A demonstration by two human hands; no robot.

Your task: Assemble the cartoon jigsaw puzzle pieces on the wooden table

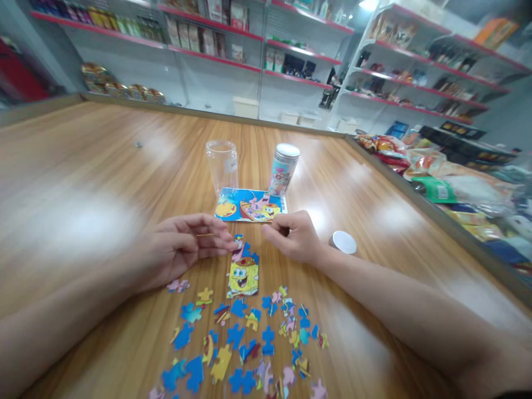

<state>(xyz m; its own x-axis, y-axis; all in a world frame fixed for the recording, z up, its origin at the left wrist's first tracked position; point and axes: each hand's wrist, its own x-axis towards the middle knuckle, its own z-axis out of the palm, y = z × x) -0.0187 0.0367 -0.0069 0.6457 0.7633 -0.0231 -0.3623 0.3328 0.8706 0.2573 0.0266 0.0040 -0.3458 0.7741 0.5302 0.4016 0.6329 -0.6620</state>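
My left hand point(183, 249) rests on the wooden table point(83, 183), fingers stretched toward the joined cluster of puzzle pieces point(243, 271); the fingertips touch its top edge. My right hand point(293, 235) hovers just right of the cluster with fingers curled in a loose pinch; what it holds, if anything, is hidden. Several loose blue, yellow and pink puzzle pieces point(249, 343) lie scattered nearer to me. A picture card point(250, 205) showing the cartoon scene lies beyond my hands.
An empty clear plastic tube point(222, 166) and a printed tube with a white lid point(284, 169) stand behind the card. A white lid point(343, 242) lies right of my right hand. Snack bags point(436, 177) fill a bin along the right edge. Shop shelves stand behind.
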